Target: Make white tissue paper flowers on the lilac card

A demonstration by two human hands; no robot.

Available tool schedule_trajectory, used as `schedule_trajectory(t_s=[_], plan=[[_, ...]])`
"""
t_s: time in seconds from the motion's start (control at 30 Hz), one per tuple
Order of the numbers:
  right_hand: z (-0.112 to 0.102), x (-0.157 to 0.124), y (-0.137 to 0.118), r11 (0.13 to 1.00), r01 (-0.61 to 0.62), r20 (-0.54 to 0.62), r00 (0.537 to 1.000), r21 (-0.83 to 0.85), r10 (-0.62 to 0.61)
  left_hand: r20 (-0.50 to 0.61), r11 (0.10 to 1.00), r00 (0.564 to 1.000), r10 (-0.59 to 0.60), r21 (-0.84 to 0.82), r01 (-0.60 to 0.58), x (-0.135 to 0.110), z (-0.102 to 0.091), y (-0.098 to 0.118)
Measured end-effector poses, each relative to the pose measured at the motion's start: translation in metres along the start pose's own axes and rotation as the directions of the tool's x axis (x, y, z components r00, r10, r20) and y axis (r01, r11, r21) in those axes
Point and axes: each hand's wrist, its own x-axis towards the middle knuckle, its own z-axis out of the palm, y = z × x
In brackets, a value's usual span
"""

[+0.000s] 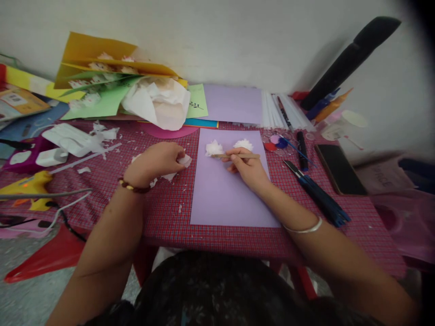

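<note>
Your right hand is closed around a slim tan stick, pinched between the thumb and fingers. The stick lies almost level, and its far end points left of that hand, to the lower edge of a fluffy white ruffled flower. A second white ruffled flower sits just beyond your right hand, partly covered by its fingers. Both flowers are on a flat rectangular lilac paper sheet, which runs under your right hand and back toward your body on the red-and-blue checked surface.

Your left hand is off to the sheet's left, its fingers bent down in a narrow curl at a small torn white paper scrap; you cannot tell from this view whether they grip it or only touch it. More white bits lie beneath and beside that hand.

Right of your right hand are a clear palette with coloured discs, a short black marker, a dark blue craft knife with its blade showing, and a black phone. Beyond your left hand is a crumpled white paper sheet; well to its left lies a yellow glue gun.
</note>
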Motion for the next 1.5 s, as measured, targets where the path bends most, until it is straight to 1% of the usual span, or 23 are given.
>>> schedule_trajectory(t_s=[0.07,0.1,0.13,0.23,0.33,0.43,0.5,0.57,0.63,0.73,0.87,0.93,1.03,1.13,1.17,1.2,1.27,1.3,1.33,1.4,1.5], plan=[[0.0,0.0,0.0,1.0,0.002,-0.002,1.0,-0.005,-0.002,-0.002,0.975,1.0,0.018,0.224,-0.017,0.0,0.004,0.004],[0.0,0.0,0.0,1.0,0.002,-0.005,1.0,-0.006,-0.002,-0.006,0.956,1.0,0.021,0.292,-0.018,0.0,0.006,0.006],[0.0,0.0,0.0,1.0,0.0,-0.008,1.0,-0.006,0.0,-0.011,0.95,1.0,0.016,0.311,-0.012,0.001,0.008,0.008],[0.0,0.0,-0.001,1.0,-0.003,-0.007,1.0,0.003,0.003,-0.001,0.956,1.0,-0.011,0.292,0.011,0.004,0.009,0.011],[0.0,0.0,0.0,1.0,-0.002,-0.002,1.0,0.022,0.002,-0.006,0.958,0.999,-0.044,0.284,0.044,0.008,0.008,0.01],[0.0,0.0,0.001,1.0,0.003,0.002,1.0,0.027,-0.003,-0.011,0.978,0.998,-0.06,0.198,0.061,0.012,0.006,0.001],[-0.001,0.0,0.001,1.0,0.005,0.006,1.0,0.022,-0.005,-0.018,0.989,0.999,-0.05,0.136,0.052,0.014,0.004,-0.006],[-0.001,0.0,0.001,1.0,0.004,0.009,1.0,0.017,-0.005,-0.019,0.994,0.999,-0.042,0.1,0.043,0.016,0.002,-0.013],[-0.001,0.0,0.0,1.0,0.001,0.007,1.0,0.014,-0.001,0.003,0.995,0.999,-0.052,0.085,0.052,0.015,0.0,-0.015],[-0.001,0.0,-0.001,1.0,-0.003,0.006,1.0,0.017,0.003,0.06,0.995,0.994,-0.096,0.013,0.096,0.012,-0.003,-0.013],[0.0,0.0,-0.001,1.0,-0.004,0.012,1.0,0.015,0.003,0.132,0.967,0.984,-0.12,-0.211,0.146,0.006,-0.011,-0.006],[0.0,0.0,-0.001,1.0,0.0,0.011,1.0,0.008,0.0,0.156,0.943,0.981,-0.119,-0.291,0.161,0.004,-0.014,-0.004],[0.0,0.0,-0.001,1.0,0.001,0.01,1.0,0.002,-0.001,0.193,0.927,0.975,-0.111,-0.332,0.172,0.003,-0.019,-0.003],[0.0,-0.001,-0.002,1.0,-0.003,0.012,1.0,0.002,0.003,0.219,0.94,0.971,-0.097,-0.3,0.162,0.003,-0.02,0.0],[0.0,-0.001,-0.003,1.0,-0.004,0.013,1.0,0.002,0.004,0.198,0.952,0.975,-0.1,-0.267,0.152,0.003,-0.019,0.001],[0.0,-0.001,-0.003,1.0,-0.004,0.014,1.0,0.0,0.004,0.147,0.968,0.983,-0.107,-0.21,0.137,0.004,-0.017,0.003],[-0.001,-0.001,-0.003,1.0,-0.002,0.017,1.0,-0.001,0.002,-0.015,0.993,0.994,-0.108,-0.049,0.107,0.006,-0.011,0.006],[-0.001,-0.001,-0.003,1.0,-0.002,0.019,1.0,-0.001,0.002,-0.088,0.995,0.992,-0.089,0.027,0.092,0.008,-0.007,0.008],[-0.001,-0.001,-0.003,1.0,-0.003,0.02,1.0,-0.002,0.003,-0.137,0.994,0.989,-0.059,0.082,0.071,0.01,-0.004,0.009],[-0.001,0.0,-0.002,1.0,-0.002,0.018,1.0,-0.007,0.003,-0.153,0.993,0.988,0.005,0.117,0.013,0.013,0.004,0.011],[-0.001,0.0,-0.002,1.0,0.002,0.013,1.0,-0.015,-0.002,-0.146,0.998,0.988,0.041,0.055,-0.033,0.015,0.012,0.012]])
